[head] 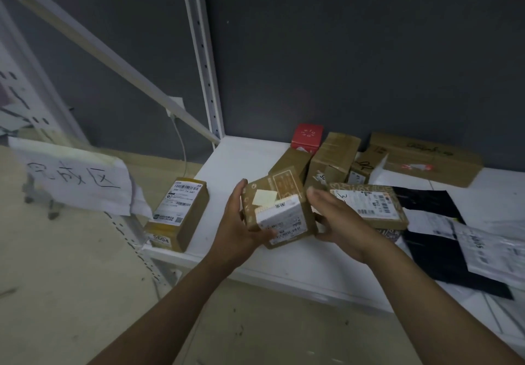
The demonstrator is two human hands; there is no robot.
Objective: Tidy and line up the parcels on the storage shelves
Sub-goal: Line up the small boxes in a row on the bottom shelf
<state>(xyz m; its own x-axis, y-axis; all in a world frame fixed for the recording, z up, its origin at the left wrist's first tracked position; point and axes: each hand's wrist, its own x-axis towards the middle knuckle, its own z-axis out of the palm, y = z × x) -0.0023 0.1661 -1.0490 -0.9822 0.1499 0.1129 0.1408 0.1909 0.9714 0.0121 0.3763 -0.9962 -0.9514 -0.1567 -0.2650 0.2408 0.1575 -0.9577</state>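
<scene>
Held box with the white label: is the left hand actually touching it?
Touching. In the head view the left hand wraps the held box's left side, thumb on the top edge and fingers under its near face, with no gap visible.

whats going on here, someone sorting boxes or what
A person is holding a small cardboard parcel in both hands, left hand and right hand, above a white shelf. One labelled box already stands alone at the shelf's left end. More boxes and black mailer bags lie jumbled to the right.
</scene>
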